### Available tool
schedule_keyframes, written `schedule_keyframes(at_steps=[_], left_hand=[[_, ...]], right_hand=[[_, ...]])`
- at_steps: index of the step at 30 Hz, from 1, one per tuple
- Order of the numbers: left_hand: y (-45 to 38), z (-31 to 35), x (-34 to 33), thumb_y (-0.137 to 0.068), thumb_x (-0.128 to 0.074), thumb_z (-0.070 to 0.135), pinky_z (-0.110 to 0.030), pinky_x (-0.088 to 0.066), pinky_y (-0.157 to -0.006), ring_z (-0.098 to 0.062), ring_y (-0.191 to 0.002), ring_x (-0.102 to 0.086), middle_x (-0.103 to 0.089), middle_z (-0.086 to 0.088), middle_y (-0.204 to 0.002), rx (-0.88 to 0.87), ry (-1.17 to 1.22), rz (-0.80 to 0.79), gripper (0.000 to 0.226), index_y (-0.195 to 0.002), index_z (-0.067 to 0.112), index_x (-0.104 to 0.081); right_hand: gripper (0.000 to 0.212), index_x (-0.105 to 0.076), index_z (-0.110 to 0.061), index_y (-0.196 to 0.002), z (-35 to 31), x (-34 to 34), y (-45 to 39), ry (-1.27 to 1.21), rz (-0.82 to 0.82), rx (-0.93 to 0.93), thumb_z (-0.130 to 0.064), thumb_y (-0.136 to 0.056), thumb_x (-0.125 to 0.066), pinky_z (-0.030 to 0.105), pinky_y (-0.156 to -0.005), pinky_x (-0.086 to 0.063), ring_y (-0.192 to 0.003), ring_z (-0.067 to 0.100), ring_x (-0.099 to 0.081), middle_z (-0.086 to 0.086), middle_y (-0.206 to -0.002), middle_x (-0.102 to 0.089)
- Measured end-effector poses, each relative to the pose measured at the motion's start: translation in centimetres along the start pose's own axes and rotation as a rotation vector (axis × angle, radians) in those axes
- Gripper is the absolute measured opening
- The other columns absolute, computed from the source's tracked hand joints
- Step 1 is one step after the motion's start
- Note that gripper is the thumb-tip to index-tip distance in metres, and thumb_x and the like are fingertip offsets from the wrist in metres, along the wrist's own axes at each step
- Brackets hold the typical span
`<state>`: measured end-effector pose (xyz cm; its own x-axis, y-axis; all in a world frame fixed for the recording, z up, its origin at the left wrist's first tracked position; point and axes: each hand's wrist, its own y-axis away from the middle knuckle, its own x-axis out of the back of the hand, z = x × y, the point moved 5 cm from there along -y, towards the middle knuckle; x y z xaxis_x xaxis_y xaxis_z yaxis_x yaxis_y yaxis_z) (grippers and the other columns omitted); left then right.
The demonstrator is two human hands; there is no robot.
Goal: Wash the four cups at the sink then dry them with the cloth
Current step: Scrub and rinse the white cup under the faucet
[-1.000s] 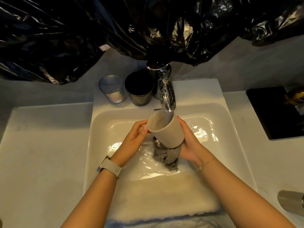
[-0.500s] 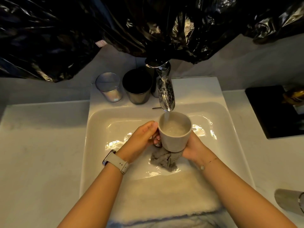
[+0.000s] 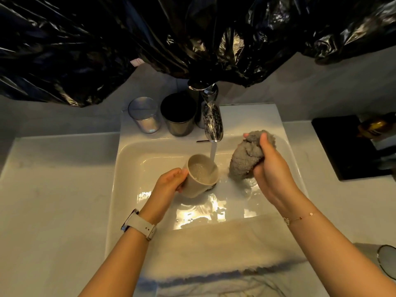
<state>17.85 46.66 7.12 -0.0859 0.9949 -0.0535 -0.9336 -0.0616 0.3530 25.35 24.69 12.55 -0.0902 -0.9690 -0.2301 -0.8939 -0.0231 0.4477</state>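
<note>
My left hand [image 3: 171, 182] grips a beige cup [image 3: 199, 176] in the white sink [image 3: 128, 168], tilted under the running tap [image 3: 212, 123]; water fills the cup. To the right of the stream, my right hand [image 3: 270, 170] holds a wet grey cloth [image 3: 246, 157] bunched up above the basin. On the ledge behind the sink stand a clear glass cup [image 3: 144, 117] and a dark cup [image 3: 179, 114], both left of the tap. A glass cup [image 3: 385, 262] lies on its side on the counter at the far right, cut off by the frame edge.
A white towel [image 3: 214, 249] drapes over the sink's front edge. Black plastic sheeting [image 3: 192, 39] hangs above the tap. A black tray [image 3: 342, 146] with a brown object sits on the right counter. The pale counter [image 3: 53, 200] extends left of the sink.
My right hand let go of the cup, picked the grey cloth up from the basin and lifted it to the right. My left hand now holds the cup alone, lower and further left.
</note>
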Motion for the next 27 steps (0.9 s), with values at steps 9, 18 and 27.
schedule_keyframes(at_steps=[9,18,27], left_hand=[[-0.4,-1.2,-0.4,-0.103,-0.046,0.026,-0.036,-0.028,-0.071,-0.014,-0.063,-0.035,-0.038,0.005,-0.059,0.109,-0.067,0.019,0.040,-0.066,0.014,-0.040],[-1.1,-0.9,-0.7,-0.102,-0.047,0.023,-0.024,-0.031,-0.058,-0.005,-0.056,-0.037,-0.041,0.010,-0.058,0.092,-0.044,0.071,0.034,-0.069,0.015,-0.045],[-1.2,-0.9,-0.8,-0.104,-0.043,0.015,-0.018,-0.037,-0.052,-0.005,-0.050,-0.042,-0.044,0.011,-0.050,0.140,0.189,0.113,0.041,-0.063,0.015,-0.048]], right_hand=[[0.043,-0.062,-0.014,-0.118,-1.0,-2.6,2.9,0.018,-0.226,0.072,-0.042,-0.091,-0.044,0.034,-0.103,-0.045,-0.114,0.016,-0.063,0.007,-0.117,-0.070],[0.036,-0.055,-0.014,-0.131,4.9,-4.0,5.2,0.882,-0.722,0.260,-0.029,-0.100,-0.047,0.023,-0.105,-0.038,-0.122,0.006,-0.048,-0.003,-0.130,-0.056],[0.056,-0.045,-0.016,-0.140,5.3,-4.7,5.3,0.629,-0.615,0.461,-0.025,-0.089,-0.064,0.029,-0.112,-0.035,-0.134,0.015,-0.041,0.004,-0.142,-0.037]])
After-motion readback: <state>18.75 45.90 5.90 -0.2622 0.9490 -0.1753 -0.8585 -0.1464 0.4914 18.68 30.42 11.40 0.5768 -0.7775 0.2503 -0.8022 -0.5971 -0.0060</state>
